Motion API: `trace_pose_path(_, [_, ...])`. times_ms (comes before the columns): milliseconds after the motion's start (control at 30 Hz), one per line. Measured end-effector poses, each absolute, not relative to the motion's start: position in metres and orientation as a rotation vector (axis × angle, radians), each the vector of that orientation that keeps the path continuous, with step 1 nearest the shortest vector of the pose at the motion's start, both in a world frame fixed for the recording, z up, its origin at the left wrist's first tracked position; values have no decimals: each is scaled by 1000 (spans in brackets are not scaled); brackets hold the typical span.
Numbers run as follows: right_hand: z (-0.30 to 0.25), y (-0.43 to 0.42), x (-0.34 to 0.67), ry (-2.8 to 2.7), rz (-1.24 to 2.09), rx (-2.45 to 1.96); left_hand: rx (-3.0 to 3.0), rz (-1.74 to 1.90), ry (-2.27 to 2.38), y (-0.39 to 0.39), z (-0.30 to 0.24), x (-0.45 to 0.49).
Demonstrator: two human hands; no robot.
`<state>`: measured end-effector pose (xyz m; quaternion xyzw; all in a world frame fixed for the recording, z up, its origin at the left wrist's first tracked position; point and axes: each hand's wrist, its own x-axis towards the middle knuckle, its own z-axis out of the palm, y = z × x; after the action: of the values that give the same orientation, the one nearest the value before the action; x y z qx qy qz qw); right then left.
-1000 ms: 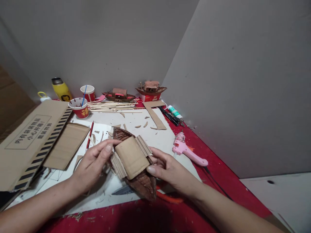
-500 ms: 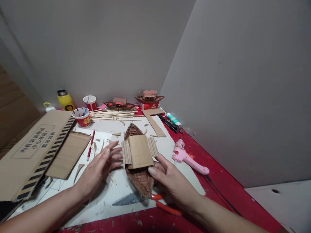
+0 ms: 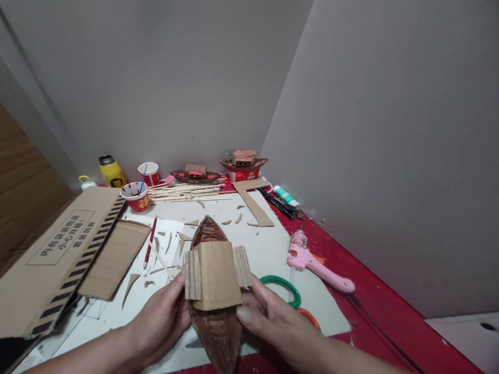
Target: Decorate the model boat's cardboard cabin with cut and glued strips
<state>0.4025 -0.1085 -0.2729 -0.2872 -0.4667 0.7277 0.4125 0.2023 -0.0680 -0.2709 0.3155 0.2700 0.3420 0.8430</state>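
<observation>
A brown model boat (image 3: pixel 218 332) with a curved cardboard roof (image 3: pixel 219 275) is held between both hands, its bow pointing away from me. Pale corrugated cardboard strips flank the roof on either side. My left hand (image 3: pixel 163 317) closes on the boat's left side, its fingertips hidden behind the hull. My right hand (image 3: pixel 273 317) grips the right side, thumb on the hull just below the roof edge. Beneath and beside the right hand lie scissors with a green handle loop (image 3: pixel 288 288) and an orange one, partly covered.
A pink glue gun (image 3: pixel 312 265) lies at right, its cord trailing. Cardboard pieces (image 3: pixel 113 259), a red pencil (image 3: pixel 150 241) and scraps are at left. Behind are paper cups (image 3: pixel 136 200), thin wooden sticks (image 3: pixel 183 192), a yellow bottle (image 3: pixel 112 171) and two finished-looking boats (image 3: pixel 244 160).
The boat has come closer to me and lower in view. My left hand, earlier apart from it with fingers spread, now holds its side. The scissors' green loop has come into view.
</observation>
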Motion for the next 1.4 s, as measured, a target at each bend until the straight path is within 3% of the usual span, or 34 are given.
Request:
trace_pose_path(367, [-279,-115,404,-1126,1987,-871,489,518,488,-54,-262,195])
trace_pose_path(1000, [-271,-103,413,-1236,1457,-1094,491,615,529,-17,-289,177])
trace_pose_path(1400, [-260,-107,413,-1238,1350,-1014,662,682,652,-33,-257,177])
